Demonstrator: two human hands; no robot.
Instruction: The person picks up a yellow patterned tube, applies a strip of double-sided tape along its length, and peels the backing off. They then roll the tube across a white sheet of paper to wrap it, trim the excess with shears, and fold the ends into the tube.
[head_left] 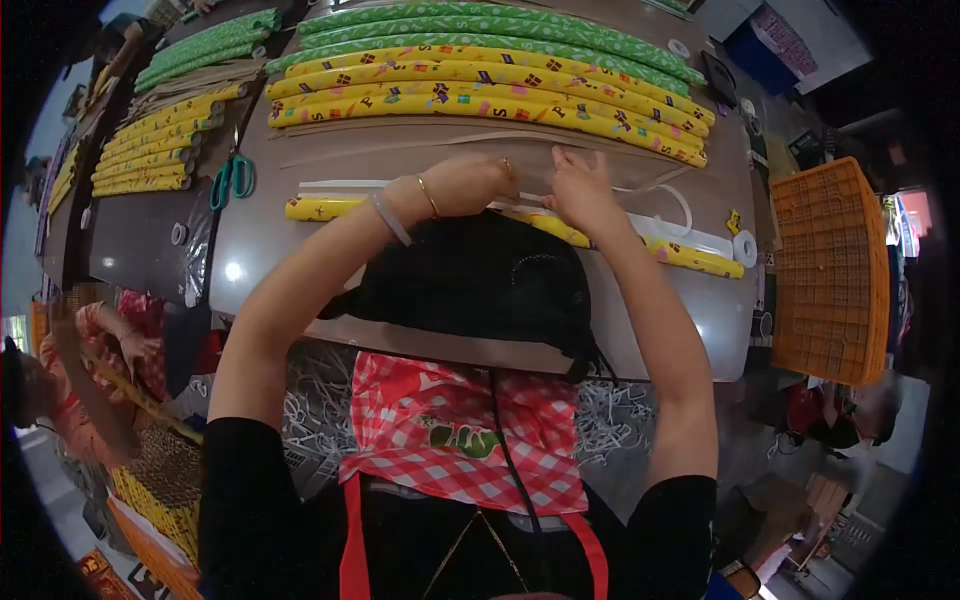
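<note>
In the head view a yellow printed paper roll (325, 208) lies across the table, with a white strip along its far edge. My left hand (475, 185) is over the roll's middle, fingers curled together; what they pinch is hidden. Close to its right, my right hand (585, 190) is bent over the roll, with some fingers raised and others closed near a narrow white strip (688, 208). That strip curls in a loop to the right of the hand. A black cloth bag (480, 285) lies on the near side and covers part of the roll.
Several yellow rolls (480, 90) and green rolls (480, 32) line the back of the table. Teal scissors (232, 180) lie left. A white tape roll (744, 248) sits by the right end. An orange crate (830, 270) stands right. Another person (90, 370) is at left.
</note>
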